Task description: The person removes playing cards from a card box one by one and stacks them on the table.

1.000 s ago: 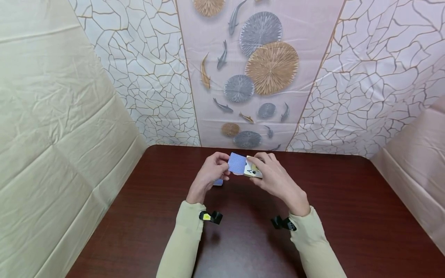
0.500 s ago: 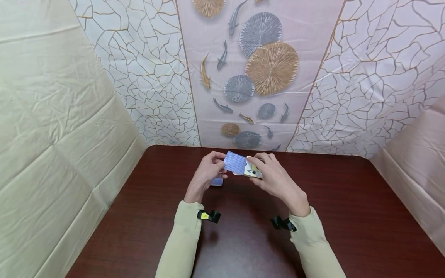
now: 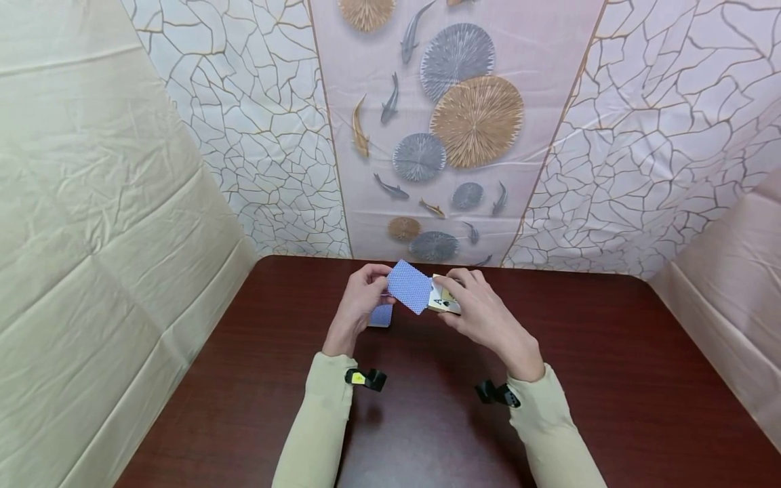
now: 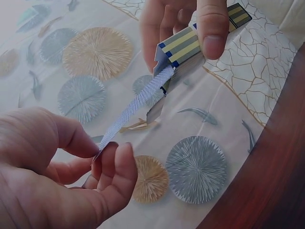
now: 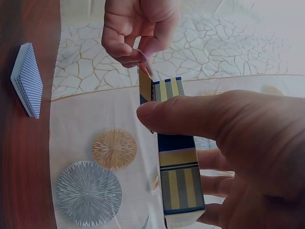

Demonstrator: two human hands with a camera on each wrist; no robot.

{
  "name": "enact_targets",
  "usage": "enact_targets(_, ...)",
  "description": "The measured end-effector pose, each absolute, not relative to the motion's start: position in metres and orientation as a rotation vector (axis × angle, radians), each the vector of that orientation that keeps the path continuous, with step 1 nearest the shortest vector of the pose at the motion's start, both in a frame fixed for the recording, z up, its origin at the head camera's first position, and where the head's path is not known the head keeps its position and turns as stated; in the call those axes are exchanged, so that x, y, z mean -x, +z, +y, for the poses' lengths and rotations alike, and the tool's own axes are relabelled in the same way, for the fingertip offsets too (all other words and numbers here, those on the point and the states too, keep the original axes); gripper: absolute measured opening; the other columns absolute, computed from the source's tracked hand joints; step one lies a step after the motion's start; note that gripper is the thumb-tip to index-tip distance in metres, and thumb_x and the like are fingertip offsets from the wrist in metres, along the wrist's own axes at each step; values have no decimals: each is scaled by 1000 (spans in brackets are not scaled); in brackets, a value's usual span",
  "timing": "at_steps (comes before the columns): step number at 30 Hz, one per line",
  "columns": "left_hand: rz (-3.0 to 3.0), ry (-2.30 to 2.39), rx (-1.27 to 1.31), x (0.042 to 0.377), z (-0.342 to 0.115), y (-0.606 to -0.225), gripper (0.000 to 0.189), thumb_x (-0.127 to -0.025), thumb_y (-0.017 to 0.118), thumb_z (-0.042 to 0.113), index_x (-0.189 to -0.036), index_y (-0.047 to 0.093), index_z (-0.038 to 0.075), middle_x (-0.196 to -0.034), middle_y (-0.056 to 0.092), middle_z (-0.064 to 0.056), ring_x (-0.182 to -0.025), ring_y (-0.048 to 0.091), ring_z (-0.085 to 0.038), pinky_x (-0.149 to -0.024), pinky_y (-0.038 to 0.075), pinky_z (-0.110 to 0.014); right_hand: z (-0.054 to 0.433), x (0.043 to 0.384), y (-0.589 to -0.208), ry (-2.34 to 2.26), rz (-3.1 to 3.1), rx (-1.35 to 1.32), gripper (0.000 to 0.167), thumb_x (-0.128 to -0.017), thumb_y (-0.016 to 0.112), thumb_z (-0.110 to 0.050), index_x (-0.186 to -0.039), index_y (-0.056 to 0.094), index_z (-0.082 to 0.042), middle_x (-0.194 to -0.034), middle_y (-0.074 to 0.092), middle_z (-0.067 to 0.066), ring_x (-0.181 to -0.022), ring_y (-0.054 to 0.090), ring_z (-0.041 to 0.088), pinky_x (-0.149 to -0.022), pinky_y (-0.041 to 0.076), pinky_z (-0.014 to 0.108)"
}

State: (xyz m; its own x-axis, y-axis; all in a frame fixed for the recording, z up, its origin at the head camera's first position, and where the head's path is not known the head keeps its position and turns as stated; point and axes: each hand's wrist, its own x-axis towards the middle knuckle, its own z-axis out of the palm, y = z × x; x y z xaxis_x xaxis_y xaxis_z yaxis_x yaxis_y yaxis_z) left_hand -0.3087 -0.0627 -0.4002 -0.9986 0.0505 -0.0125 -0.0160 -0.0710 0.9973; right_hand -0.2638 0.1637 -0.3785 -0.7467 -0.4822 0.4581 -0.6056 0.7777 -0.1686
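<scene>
In the head view my left hand [image 3: 358, 298] pinches a blue-backed playing card [image 3: 409, 286] by its left edge, thumb against fingers. The card's far end lies at the mouth of a card box [image 3: 444, 299], where the left wrist view shows the bent card [image 4: 131, 109] meeting the box's raised flap. My right hand [image 3: 485, 312] grips the box, thumb on one narrow side and fingers on the other; an ace print shows on its face. Striped yellow and grey bands run along the box side [image 5: 181, 186] in the right wrist view.
A stack of blue-backed cards [image 3: 381, 316] lies on the dark red-brown table [image 3: 427, 434], just below my left hand. Behind the table's far edge hangs a patterned cloth [image 3: 421, 203]. Plain cream cloth [image 3: 122, 271] hangs at the left.
My left hand has shifted slightly left and up. More of the card shows beside the box, and it has turned to a steeper slant. The right hand and box have stayed in place.
</scene>
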Motion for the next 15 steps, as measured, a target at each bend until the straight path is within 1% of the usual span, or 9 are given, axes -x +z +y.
enact_targets(4, 2117, 2276, -30, 310, -64, -402, 22, -94, 51, 0, -113, 62, -1, -91, 58, -8, -73, 58, -15, -62, 54, -25, 164, 263, -379, 433, -2574, -823, 59, -75, 85, -16, -129, 61, -9, -122, 57, 15, -108, 50, 34, -85, 46, 43)
enact_targets(8, 2082, 2334, -48, 312, -66, -402, 23, -93, 50, -3, -112, 62, -4, -89, 57, -7, -72, 55, -15, -59, 49, -20, 164, 263, -379, 430, -2570, -820, 60, -75, 85, -16, -129, 61, -9, -122, 57, 16, -107, 50, 34, -85, 46, 43)
enact_targets(11, 2069, 2371, -51, 314, -68, -402, 22, -93, 51, -4, -112, 63, -6, -87, 57, -5, -71, 54, -15, -60, 47, -21, 164, 263, -379, 429, -2571, -820, 59, -75, 85, -16, -129, 61, -8, -122, 57, 16, -107, 50, 34, -85, 46, 43)
enact_targets(15, 2064, 2403, -33, 317, -71, -402, 21, -93, 54, -3, -111, 64, -6, -89, 58, -4, -71, 54, -13, -62, 47, -23, 164, 264, -378, 427, -2561, -831, 58, -76, 84, -16, -128, 61, -8, -122, 57, 16, -106, 49, 33, -85, 45, 43)
